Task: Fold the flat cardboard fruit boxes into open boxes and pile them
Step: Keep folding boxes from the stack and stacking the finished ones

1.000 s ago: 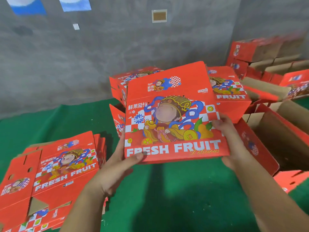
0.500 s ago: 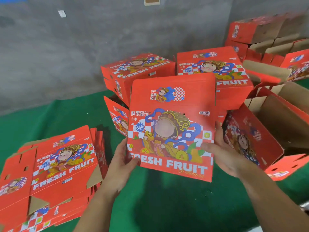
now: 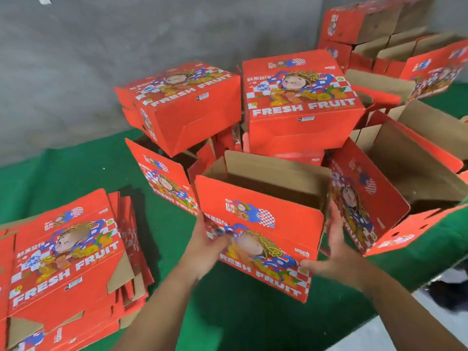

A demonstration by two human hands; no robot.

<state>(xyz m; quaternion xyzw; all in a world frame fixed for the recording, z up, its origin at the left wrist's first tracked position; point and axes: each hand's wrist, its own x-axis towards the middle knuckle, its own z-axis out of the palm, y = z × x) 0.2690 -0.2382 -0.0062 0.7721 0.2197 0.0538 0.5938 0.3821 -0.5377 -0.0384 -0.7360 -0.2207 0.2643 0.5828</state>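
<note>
I hold a red "FRESH FRUIT" cardboard box (image 3: pixel 263 224) in front of me, above the green table (image 3: pixel 76 171). It is spread into an open tube, its brown inside showing at the top. My left hand (image 3: pixel 205 247) grips its left edge, thumb on the printed face. My right hand (image 3: pixel 334 257) grips its right edge, thumb on the lower right corner of the front. A stack of flat red boxes (image 3: pixel 63 264) lies at the lower left.
Folded red boxes (image 3: pixel 298 102) are piled behind, against the grey wall. Another folded box (image 3: pixel 182 102) sits to their left. Open boxes (image 3: pixel 405 173) lie on their sides at the right. The table's edge and a pale floor (image 3: pixel 430 325) show at the lower right.
The flat box in my hands has come lower and opened out into a tube. The camera has tilted down toward the table.
</note>
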